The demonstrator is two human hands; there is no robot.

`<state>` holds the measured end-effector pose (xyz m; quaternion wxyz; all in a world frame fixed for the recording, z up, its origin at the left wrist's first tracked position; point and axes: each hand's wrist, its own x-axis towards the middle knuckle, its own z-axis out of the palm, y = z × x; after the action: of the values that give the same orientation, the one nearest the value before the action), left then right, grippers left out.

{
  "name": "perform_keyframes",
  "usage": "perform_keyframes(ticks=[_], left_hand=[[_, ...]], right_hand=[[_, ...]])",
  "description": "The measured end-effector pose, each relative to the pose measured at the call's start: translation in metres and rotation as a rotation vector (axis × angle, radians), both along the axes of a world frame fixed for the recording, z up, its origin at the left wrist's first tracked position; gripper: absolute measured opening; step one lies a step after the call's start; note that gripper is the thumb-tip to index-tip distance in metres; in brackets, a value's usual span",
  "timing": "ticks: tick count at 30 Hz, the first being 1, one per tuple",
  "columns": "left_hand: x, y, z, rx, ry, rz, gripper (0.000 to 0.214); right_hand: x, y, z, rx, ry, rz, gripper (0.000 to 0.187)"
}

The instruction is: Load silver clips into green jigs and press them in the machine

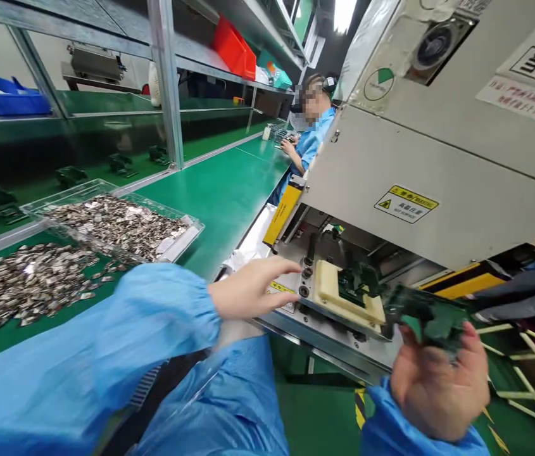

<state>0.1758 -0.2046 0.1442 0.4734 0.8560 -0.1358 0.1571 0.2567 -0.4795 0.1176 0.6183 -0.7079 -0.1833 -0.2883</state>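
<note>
My right hand (440, 389), palm up, has its fingers closed around a dark green, see-through plastic part (447, 320), held just right of the press machine's fixture. Its edges are slightly blurred. My left hand (252, 288) is open, thumb and fingers apart, with the fingertips beside the black round fittings (304, 278) at the fixture's left end. Whether they touch the metal I cannot tell. A similar dark green part (357, 278) sits in the cream-coloured fixture block (327, 285), between my two hands.
The machine's big grey housing (419, 171) overhangs the fixture, with yellow guard bars (283, 212) at its sides. On the green bench (220, 177), a clear tray (191, 237) and a loose heap (25, 285) hold small metal pieces. Another person (314, 133) works farther along.
</note>
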Motion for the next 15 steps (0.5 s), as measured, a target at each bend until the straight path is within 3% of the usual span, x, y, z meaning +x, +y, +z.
perform_keyframes(ticks=[1,3,6,8,11,13,15], left_hand=[[0.022,-0.014,0.001,0.034,-0.031,-0.011,0.046],[0.061,-0.044,0.002,0.068,-0.019,-0.026,0.065],[0.102,-0.079,0.000,0.040,0.108,-0.048,0.088],[0.115,-0.088,0.000,-0.066,0.147,-0.039,0.089],[0.111,-0.076,0.002,-0.328,0.083,0.060,0.081],[0.090,-0.052,0.006,-0.441,0.067,0.107,0.073],[0.056,-0.023,0.007,-0.450,0.126,0.101,0.064]], right_hand=[[0.012,-0.012,0.000,0.092,0.003,-0.095,0.055],[0.033,-0.030,-0.001,0.172,0.023,-0.149,0.052],[0.057,-0.043,-0.002,0.119,0.071,-0.038,0.054],[0.069,-0.047,0.000,0.026,0.092,0.058,0.057],[0.085,-0.044,0.007,-0.176,0.136,0.166,0.065],[0.094,-0.036,0.013,-0.347,0.171,0.245,0.069],[0.101,-0.024,0.018,-0.518,0.189,0.358,0.068]])
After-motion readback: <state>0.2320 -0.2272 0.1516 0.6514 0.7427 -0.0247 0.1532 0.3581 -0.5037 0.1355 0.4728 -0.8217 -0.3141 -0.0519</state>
